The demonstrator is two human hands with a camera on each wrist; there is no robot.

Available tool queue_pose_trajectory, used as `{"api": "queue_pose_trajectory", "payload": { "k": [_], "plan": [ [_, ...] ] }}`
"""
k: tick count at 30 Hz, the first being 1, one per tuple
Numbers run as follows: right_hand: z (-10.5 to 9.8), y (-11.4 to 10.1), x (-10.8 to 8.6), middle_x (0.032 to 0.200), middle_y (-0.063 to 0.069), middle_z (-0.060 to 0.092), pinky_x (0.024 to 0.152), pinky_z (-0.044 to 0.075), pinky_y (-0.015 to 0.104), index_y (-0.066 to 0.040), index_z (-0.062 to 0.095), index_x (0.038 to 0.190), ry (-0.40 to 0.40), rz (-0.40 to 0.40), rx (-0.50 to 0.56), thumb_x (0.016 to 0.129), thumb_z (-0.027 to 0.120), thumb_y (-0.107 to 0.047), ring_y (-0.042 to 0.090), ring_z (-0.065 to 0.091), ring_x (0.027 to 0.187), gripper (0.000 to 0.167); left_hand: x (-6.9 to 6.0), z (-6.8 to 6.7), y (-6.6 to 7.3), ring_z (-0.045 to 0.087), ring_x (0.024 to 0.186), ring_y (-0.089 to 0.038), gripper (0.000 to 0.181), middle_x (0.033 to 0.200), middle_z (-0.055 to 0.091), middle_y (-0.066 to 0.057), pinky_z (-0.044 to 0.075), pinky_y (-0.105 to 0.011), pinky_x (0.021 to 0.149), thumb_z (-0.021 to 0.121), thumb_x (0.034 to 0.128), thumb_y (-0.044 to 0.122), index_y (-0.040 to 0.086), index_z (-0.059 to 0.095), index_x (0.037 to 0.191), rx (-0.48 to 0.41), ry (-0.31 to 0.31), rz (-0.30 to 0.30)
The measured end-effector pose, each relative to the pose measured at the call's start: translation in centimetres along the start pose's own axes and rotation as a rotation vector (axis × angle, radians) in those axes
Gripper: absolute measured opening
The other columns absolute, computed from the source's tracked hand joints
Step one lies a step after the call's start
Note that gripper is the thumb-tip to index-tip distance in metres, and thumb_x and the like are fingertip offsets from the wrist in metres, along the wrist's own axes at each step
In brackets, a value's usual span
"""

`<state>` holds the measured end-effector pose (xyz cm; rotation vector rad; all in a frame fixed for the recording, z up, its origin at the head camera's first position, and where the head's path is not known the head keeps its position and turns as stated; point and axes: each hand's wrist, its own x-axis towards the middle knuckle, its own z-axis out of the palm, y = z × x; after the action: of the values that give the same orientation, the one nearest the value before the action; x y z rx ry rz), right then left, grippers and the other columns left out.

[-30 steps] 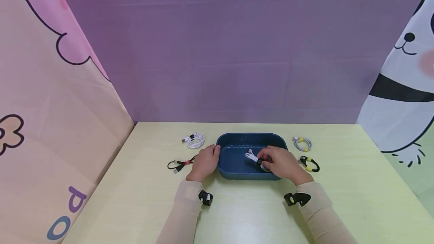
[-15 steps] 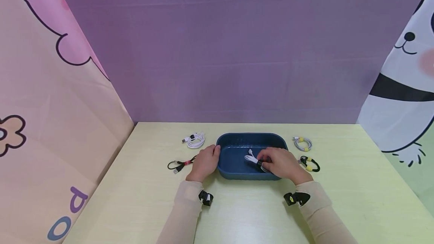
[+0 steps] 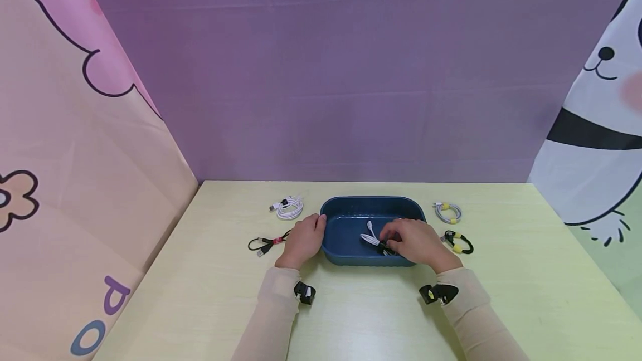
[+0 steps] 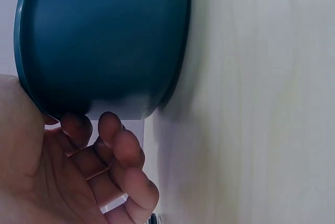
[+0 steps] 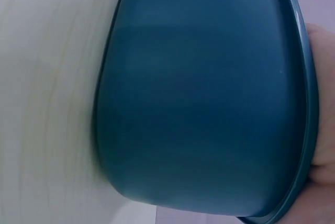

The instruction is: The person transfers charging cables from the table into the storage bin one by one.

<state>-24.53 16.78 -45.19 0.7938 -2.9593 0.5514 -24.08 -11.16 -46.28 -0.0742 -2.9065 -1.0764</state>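
A dark blue bin stands on the table. My left hand grips its left end, thumb at the rim; in the left wrist view, the hand's bent fingers touch the outside of the end wall. Inside the bin lies a bundled white cable with a black tie. Just above and beside its right part is my right hand, fingers bent loosely and apart from the tie as far as shows. The bin wall hides those fingertips in the right wrist view.
Left of the bin lie a coiled white cable and a black cable with a red tie. On its right are a grey coil with yellow ties and a black cable with yellow ties, close to my right hand.
The white cable in the bin has dropped slightly and shifted a little left, out of my right fingers. My left hand and the bin have stayed still.
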Motion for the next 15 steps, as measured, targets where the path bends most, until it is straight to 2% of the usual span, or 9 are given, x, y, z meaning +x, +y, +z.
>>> {"api": "queue_pose_trajectory", "payload": {
  "k": [15],
  "plan": [
    [0.04,-0.18,-0.03,0.09,-0.01,0.072,0.074,0.049,0.034,-0.025,0.077,0.101,0.002,-0.004,-0.006,0.093,0.071,-0.017,0.005,0.058,0.076,0.013,-0.02,-0.04,0.1,0.051,0.066,-0.02,0.04,0.071,0.049,-0.004,0.037,-0.03,0.061,0.039,0.111,0.035,0.008,0.063,0.096,-0.006,-0.008,-0.01]
  ]
}}
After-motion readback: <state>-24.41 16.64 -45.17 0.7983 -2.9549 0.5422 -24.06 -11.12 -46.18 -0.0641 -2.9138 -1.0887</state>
